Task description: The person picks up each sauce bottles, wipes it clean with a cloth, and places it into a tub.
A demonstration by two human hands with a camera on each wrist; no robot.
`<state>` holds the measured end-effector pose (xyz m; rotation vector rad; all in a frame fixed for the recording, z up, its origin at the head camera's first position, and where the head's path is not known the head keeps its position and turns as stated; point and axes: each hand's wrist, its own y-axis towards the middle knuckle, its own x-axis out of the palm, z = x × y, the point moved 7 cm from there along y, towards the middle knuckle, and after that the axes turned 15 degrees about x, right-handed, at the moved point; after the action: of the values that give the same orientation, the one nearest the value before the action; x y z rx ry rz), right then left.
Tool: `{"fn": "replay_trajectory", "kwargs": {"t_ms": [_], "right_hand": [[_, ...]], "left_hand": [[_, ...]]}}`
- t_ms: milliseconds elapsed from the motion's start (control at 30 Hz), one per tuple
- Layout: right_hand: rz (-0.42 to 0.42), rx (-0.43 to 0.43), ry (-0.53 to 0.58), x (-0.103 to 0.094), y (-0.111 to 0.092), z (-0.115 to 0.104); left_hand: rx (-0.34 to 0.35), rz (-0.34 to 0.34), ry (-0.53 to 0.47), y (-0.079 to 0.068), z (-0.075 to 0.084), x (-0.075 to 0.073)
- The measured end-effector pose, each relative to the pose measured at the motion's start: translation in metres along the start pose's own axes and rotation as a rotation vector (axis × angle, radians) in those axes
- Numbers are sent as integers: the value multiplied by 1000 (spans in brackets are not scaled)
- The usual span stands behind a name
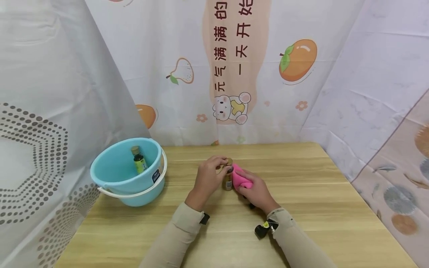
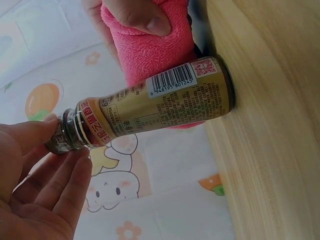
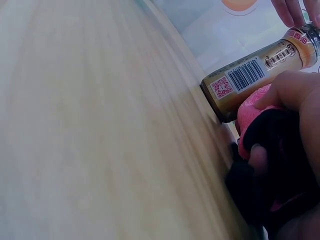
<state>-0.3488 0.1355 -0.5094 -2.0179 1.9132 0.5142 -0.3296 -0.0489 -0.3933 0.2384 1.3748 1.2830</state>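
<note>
A glass sauce bottle (image 1: 229, 183) with a gold label, barcode and red QR code stands upright on the wooden table. My left hand (image 1: 208, 178) pinches it by the dark cap (image 2: 61, 136), thumb on one side and fingers on the other. On the bottle's right, my right hand (image 1: 255, 189) grips a folded pink cloth (image 1: 239, 178), which touches the bottle's side. In the left wrist view the right thumb lies on top of the cloth. The right wrist view shows the bottle's base at the table surface; the other fingers of the right hand are partly hidden.
A light blue bucket (image 1: 126, 188) with a white handle stands on the table's left side, a small dark bottle (image 1: 139, 160) with a green-yellow label leaning inside it. Printed curtains (image 1: 187, 119) hang behind the table (image 1: 295, 171) and at both sides.
</note>
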Motion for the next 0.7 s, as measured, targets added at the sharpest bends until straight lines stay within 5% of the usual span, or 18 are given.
{"fn": "replay_trajectory", "kwargs": {"t_ms": [267, 700], "right_hand": [[8, -21, 8, -4, 2, 2], [32, -61, 250, -11, -2, -6]], "left_hand": [[-22, -29, -1, 4, 3, 1], [-16, -36, 17, 3, 3, 1]]}}
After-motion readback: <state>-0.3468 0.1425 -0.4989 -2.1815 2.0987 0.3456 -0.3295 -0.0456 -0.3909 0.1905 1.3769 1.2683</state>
